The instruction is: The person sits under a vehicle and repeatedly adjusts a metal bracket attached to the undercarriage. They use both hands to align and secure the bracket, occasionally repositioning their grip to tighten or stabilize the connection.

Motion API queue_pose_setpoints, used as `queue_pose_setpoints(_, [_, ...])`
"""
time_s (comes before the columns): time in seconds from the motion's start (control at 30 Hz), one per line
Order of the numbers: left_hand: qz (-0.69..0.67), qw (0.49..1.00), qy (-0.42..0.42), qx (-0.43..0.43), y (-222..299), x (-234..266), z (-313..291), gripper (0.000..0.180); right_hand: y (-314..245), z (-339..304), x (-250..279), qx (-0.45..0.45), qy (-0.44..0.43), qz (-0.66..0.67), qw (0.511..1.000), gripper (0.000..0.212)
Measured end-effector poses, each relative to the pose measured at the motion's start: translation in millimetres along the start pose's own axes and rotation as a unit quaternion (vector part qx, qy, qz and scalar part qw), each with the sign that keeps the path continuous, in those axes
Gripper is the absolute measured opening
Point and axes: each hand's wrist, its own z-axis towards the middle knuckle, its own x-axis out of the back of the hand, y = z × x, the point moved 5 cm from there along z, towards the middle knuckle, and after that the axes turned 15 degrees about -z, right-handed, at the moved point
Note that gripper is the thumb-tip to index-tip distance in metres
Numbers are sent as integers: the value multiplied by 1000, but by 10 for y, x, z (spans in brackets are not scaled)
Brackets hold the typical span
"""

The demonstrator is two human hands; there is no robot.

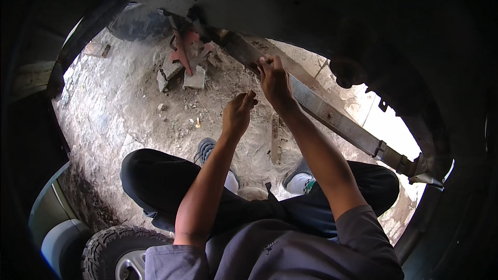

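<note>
A long flat metal bar like a leaf spring (337, 116) slants from the top middle down to the right, with clamps near its lower right end. Over its upper part is my right hand (276, 83), fingers curled and closed; what they hold, if anything, is hidden. Lower and to the left, my left hand (237, 115) hangs above the ground, apart from the bar. Its thumb and fingers are bent together, and anything between them is too small to make out.
A red metal stand (182, 54) rises among broken concrete blocks (195, 78) ahead. Dark vehicle bodywork arches around me. A treaded tire (98, 251) lies at the lower left. Between my shoes and the bar is a narrow rusty strip (274, 137) on the dirt ground.
</note>
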Motion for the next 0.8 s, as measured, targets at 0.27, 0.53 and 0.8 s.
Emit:
queue_pose_setpoints(0.27, [-10, 998, 8, 60, -104, 216, 183, 53, -119, -23, -17, -17, -8, 23, 1000, 16])
queue_pose_setpoints(0.53, [158, 981, 111, 4, 286, 327, 983, 60, -129, -91, -32, -8, 2, 13, 1000, 19])
queue_pose_setpoints(0.8, [209, 972, 106, 9, 94, 409, 1269, 53, 31, 66, -133, -66, -74, 40, 994, 25])
